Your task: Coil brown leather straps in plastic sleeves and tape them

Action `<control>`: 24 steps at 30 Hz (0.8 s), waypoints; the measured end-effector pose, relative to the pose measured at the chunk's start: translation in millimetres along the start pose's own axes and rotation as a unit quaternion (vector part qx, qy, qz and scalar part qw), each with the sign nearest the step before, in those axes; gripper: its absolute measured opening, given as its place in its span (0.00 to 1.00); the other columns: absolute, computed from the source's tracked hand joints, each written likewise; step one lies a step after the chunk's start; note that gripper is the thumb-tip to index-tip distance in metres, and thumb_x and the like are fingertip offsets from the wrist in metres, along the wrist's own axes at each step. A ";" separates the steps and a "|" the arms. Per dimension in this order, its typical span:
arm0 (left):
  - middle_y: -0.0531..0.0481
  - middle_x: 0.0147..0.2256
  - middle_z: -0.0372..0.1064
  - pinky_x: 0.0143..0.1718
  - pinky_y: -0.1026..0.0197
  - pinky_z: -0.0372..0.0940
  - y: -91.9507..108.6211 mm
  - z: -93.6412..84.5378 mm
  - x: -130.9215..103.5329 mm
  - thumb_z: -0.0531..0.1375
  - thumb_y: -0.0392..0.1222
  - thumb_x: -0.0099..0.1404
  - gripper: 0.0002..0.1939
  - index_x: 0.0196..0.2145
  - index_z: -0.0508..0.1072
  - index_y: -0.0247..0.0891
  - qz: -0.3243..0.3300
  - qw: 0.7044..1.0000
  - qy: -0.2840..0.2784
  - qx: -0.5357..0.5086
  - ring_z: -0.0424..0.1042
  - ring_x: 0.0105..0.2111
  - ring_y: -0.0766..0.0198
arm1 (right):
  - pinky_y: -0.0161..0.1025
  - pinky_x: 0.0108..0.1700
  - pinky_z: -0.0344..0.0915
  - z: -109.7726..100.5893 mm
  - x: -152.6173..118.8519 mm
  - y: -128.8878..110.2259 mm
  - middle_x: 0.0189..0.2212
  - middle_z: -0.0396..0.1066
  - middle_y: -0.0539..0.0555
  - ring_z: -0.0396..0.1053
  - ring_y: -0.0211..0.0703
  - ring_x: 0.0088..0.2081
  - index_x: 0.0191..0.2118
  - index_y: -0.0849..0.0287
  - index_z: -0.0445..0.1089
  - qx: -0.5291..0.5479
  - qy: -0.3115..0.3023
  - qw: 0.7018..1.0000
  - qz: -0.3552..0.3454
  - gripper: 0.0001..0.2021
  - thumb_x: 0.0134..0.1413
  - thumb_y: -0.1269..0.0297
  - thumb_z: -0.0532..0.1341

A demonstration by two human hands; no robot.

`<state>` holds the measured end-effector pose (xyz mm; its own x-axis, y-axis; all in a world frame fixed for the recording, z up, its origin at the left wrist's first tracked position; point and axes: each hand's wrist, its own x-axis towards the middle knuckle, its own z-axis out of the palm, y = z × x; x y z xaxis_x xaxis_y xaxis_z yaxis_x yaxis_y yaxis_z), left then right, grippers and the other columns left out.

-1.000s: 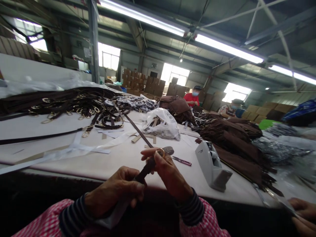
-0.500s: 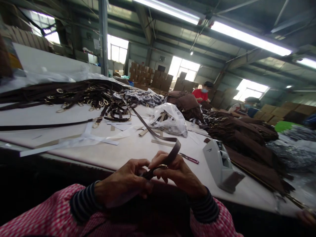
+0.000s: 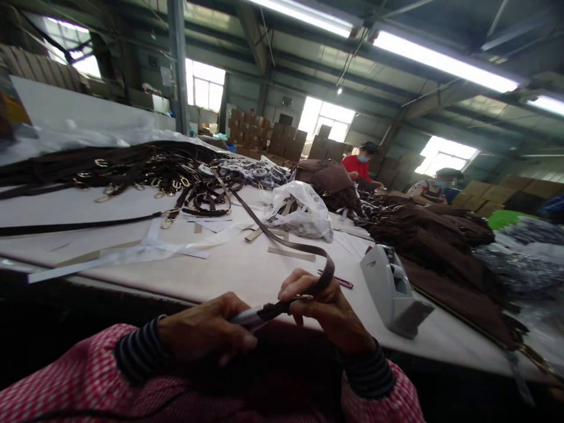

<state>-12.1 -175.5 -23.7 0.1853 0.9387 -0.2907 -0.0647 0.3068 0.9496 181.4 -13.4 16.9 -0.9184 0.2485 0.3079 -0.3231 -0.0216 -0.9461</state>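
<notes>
My left hand (image 3: 207, 329) is closed on a pale, wrapped piece (image 3: 249, 318) at the end of a dark strap. Between my hands, the dark part (image 3: 275, 309) leads to a gold-coloured ring (image 3: 304, 298). My right hand (image 3: 328, 308) pinches the brown strap (image 3: 326, 267) beside that ring. From there the strap curves up and runs back over the table to a heap of hardware. Small pink-handled snips (image 3: 343, 282) lie behind my right hand, partly hidden by the strap.
A white tape dispenser (image 3: 392, 291) stands on the white table (image 3: 145, 273) at the right. Behind it are brown bags (image 3: 436, 247). A clear plastic bag (image 3: 302, 211) sits mid-table, dark straps (image 3: 110, 164) lie back left, and two people are farther off.
My left hand has moved left, and the pale wrapped piece now shows between my hands. My right hand has shifted slightly right with the strap.
</notes>
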 end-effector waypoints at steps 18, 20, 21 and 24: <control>0.58 0.20 0.60 0.22 0.67 0.52 17.9 25.4 9.1 0.67 0.48 0.63 0.13 0.36 0.79 0.33 0.122 0.979 0.123 0.103 0.58 0.21 0.70 | 0.30 0.24 0.59 18.5 8.9 12.8 0.30 0.75 0.52 0.67 0.35 0.26 0.41 0.59 0.77 0.025 0.111 0.992 0.061 0.12 0.52 0.63 0.75; 0.59 0.19 0.60 0.21 0.68 0.51 18.0 23.8 7.8 0.68 0.49 0.63 0.14 0.37 0.79 0.33 0.116 0.981 0.116 0.102 0.57 0.20 0.70 | 0.30 0.23 0.56 18.3 8.9 14.8 0.30 0.76 0.52 0.64 0.34 0.25 0.40 0.59 0.76 0.030 0.116 0.991 0.054 0.11 0.52 0.63 0.74; 0.59 0.19 0.60 0.20 0.68 0.51 17.1 22.4 7.0 0.68 0.50 0.62 0.16 0.38 0.78 0.33 0.108 0.984 0.108 0.091 0.57 0.19 0.70 | 0.30 0.23 0.55 17.6 8.6 14.6 0.29 0.75 0.51 0.63 0.33 0.24 0.39 0.60 0.77 0.028 0.109 0.992 0.048 0.10 0.53 0.63 0.74; 0.58 0.20 0.63 0.19 0.69 0.53 11.9 17.3 4.3 0.69 0.54 0.62 0.19 0.40 0.76 0.35 0.081 0.995 0.052 0.015 0.60 0.17 0.71 | 0.31 0.24 0.55 13.8 6.7 11.2 0.28 0.73 0.52 0.64 0.34 0.26 0.36 0.62 0.79 0.032 0.080 0.996 0.025 0.07 0.54 0.65 0.73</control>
<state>4.9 -170.5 -11.7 0.0714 0.9871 -0.1432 -0.0557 0.1473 0.9875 168.5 -25.4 9.7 -0.8871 0.3964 0.2362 -0.2968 -0.0980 -0.9499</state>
